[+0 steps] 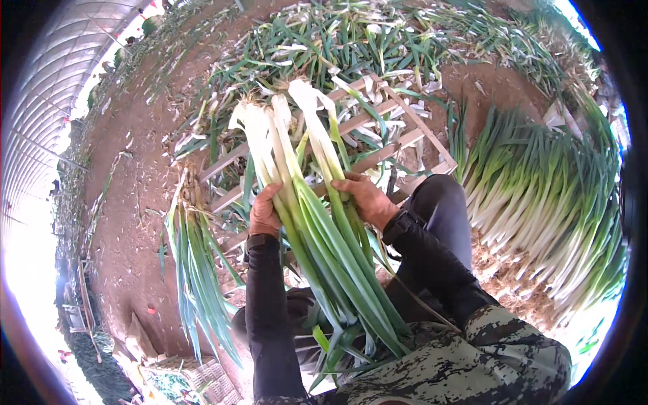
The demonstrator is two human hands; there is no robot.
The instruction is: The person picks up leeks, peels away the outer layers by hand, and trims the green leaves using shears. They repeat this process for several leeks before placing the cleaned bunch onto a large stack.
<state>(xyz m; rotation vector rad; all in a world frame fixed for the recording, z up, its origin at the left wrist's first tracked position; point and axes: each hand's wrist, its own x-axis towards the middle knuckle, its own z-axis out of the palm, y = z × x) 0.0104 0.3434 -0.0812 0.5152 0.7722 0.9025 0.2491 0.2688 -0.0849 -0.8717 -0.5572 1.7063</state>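
A bunch of long green onions [290, 162] lies across my lap, white root ends pointing away and green leaves toward my body. My left hand [265, 210] grips the bunch on its left side, around the lower white stalks. On the other side, my right hand [365, 197] is closed around the stalks at the bunch's right edge, its thumb on top. The rightmost stalks lean slightly apart from the others at the root end. Fingers of both hands are partly hidden behind the stalks.
A wooden slatted frame [422, 125] lies beyond the bunch amid trimmed leaves [324, 40]. At right sits a large pile of green onions [540, 202], roots toward me. A smaller bundle of green onions [192, 250] rests on the soil at left, near a woven basket [202, 378].
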